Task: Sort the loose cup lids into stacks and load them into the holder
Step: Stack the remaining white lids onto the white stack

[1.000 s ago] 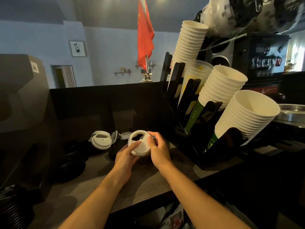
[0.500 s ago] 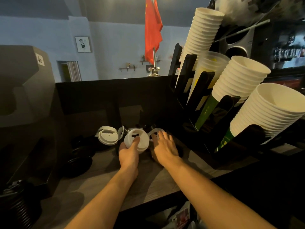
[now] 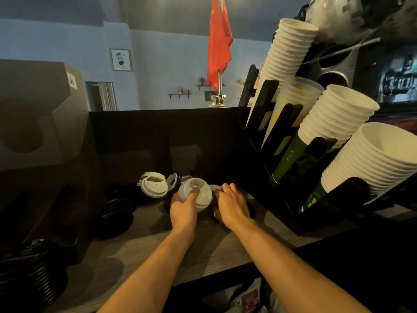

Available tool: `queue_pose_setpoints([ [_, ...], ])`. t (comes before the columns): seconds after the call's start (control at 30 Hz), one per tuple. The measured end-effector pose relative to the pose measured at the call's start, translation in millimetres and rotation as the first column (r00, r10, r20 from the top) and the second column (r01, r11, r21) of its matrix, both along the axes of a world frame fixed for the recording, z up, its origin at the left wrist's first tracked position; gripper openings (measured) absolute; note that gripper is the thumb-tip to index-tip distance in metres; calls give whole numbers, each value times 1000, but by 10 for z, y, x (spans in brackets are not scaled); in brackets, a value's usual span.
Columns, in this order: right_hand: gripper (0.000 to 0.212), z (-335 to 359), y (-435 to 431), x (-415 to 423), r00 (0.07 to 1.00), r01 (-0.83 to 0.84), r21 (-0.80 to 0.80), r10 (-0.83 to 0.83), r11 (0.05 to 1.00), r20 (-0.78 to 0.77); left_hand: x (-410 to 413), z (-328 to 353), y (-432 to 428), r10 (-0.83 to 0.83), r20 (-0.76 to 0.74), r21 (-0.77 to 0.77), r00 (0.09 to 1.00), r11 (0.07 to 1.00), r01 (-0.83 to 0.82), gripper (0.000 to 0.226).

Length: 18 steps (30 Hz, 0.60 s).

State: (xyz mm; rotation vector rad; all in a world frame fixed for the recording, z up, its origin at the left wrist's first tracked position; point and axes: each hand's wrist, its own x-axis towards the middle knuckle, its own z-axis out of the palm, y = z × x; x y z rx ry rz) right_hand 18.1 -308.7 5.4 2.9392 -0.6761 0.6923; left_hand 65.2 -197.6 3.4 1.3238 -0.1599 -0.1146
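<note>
1. Few lids are sorted yet: the left hand (image 3: 184, 208) grips one white lid (image 3: 198, 196) just above the surface (image 3: 144, 249).
2. More white lids (image 3: 153, 185) and black lids (image 3: 117, 214) lie loose to the left; none looks loaded.
3. The right hand (image 3: 232, 205) reaches down beside the held lid; whether it grips anything cannot be told.
4. Half a second ago its fingers lay straighter.
</note>
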Motion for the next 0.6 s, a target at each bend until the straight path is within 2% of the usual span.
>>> queue_pose_setpoints([
  [0.17, 23, 25, -4, -48, 939, -145, 176, 80, 974, 333, -20, 33, 41, 56, 11, 4, 998, 998, -56, 41],
  [0.3, 15, 11, 58, -118, 779, -350, 179, 179, 919, 601, -32, 64, 63, 97, -10, -45, 995, 994, -97, 54],
  [0.37, 25, -4, 89, -135, 694, -434, 167, 210, 885, 689, -47, 93, 93, 118, -59, -78, 991, 989, -123, 58],
  [0.47, 49, -26, 132, -145, 634, -510, 137, 263, 849, 727, -71, 113, 121, 110, -90, -97, 990, 988, -119, 59],
  [0.6, 46, 29, 195, -188, 539, -568, 78, 298, 819, 788, -76, 96, 126, 54, -90, -99, 994, 993, -63, 56],
])
